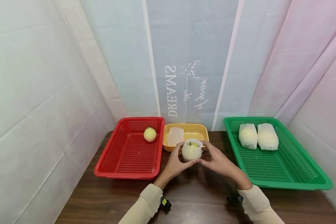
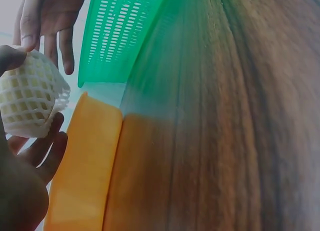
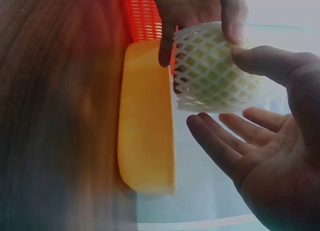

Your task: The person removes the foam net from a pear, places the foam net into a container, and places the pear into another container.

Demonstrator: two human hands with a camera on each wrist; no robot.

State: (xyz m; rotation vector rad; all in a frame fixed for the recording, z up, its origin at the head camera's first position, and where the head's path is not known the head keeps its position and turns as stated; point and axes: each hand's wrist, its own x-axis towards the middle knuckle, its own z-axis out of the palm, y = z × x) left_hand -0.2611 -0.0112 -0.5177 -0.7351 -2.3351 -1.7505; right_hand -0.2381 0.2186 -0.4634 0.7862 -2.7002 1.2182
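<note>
Above the table, just in front of the yellow tray, both hands hold a pale green pear point(image 1: 192, 145) standing stem up in a white foam net sleeve point(image 1: 191, 154). My left hand point(image 1: 172, 163) grips its left side, thumb toward me and fingers round the far side. On the opposite side is my right hand point(image 1: 219, 161); its thumb point(image 3: 267, 62) presses the net while the fingers point(image 3: 220, 141) lie along the sleeve, loosely bent. The two thumb tips meet at the near side. The sleeve's upper rim stands open around the stem.
A red basket point(image 1: 127, 175) at the left contains one bare pear point(image 1: 150, 134). The yellow tray point(image 1: 197, 127) behind the hands holds a flat foam net sleeve point(image 1: 175, 136). At the right, a green basket point(image 1: 294, 186) has two sleeved pears point(image 1: 248, 136) at its back. Curtains enclose the table.
</note>
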